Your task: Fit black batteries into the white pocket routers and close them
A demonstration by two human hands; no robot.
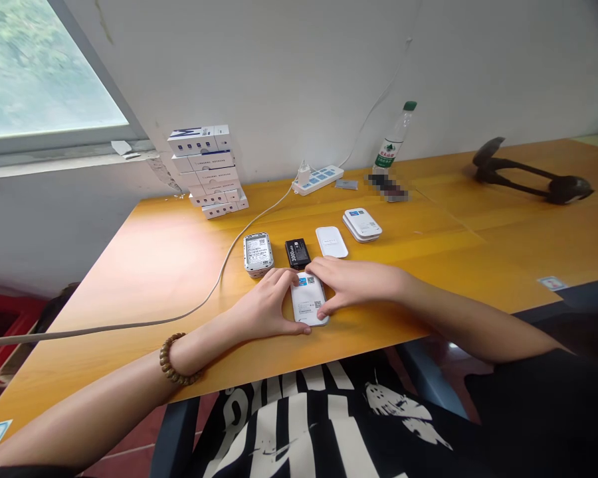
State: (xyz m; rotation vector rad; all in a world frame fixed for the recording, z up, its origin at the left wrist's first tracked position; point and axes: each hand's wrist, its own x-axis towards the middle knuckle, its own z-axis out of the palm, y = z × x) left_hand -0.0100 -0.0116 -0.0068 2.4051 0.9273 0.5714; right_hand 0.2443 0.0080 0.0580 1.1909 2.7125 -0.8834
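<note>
Both my hands are closed around a white flat device (307,307) with QR-code labels, lying on the table near the front edge. My left hand (265,307) grips its left side, the thumb by its near edge. My right hand (353,284) holds it from the right, fingers at the far edge and thumb low on the right side. Just beyond lies a black battery (298,252) marked 3000. To the battery's left is a stack of devices (258,252), the top one uncovered with a printed label. A thin white cover (331,241) lies right of the battery, beside stacked white devices (363,224).
A white cable (219,279) crosses the table's left side to a power strip (319,179). Stacked white boxes (209,172) stand by the wall. A water bottle (391,143), a pixelated dark item (389,188) and a black headband-like object (528,176) are at the back right.
</note>
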